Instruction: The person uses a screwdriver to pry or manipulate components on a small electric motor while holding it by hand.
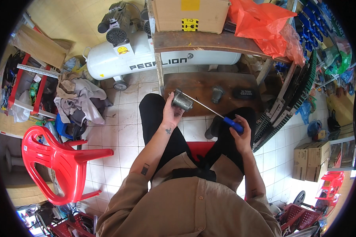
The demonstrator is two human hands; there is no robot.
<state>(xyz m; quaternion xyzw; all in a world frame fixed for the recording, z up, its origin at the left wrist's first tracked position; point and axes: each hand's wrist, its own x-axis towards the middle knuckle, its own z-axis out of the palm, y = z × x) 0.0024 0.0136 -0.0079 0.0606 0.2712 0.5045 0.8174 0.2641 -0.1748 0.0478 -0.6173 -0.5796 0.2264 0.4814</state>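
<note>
My left hand (pixel 171 112) grips a grey metal cylindrical part (pixel 182 102) held tilted above my lap. My right hand (pixel 240 132) has its fingers round the blue handle of a long screwdriver (pixel 232 124); the shaft reaches up-left to the top end of the cylinder, though whether the tip touches it I cannot tell. Just beyond, on a low brown wooden board (pixel 178 81), lie a smaller grey metal piece (pixel 217 94) and a flat black object (pixel 244 92).
A white compressor tank (pixel 103 63) stands ahead under a shelf (pixel 197 43) with a cardboard box (pixel 190 14) and orange plastic (pixel 257 21). A red chair (pixel 47 166) and cloth pile (pixel 83 98) are left. Long dark slatted pieces (pixel 277 110) and boxes (pixel 316 158) stand right.
</note>
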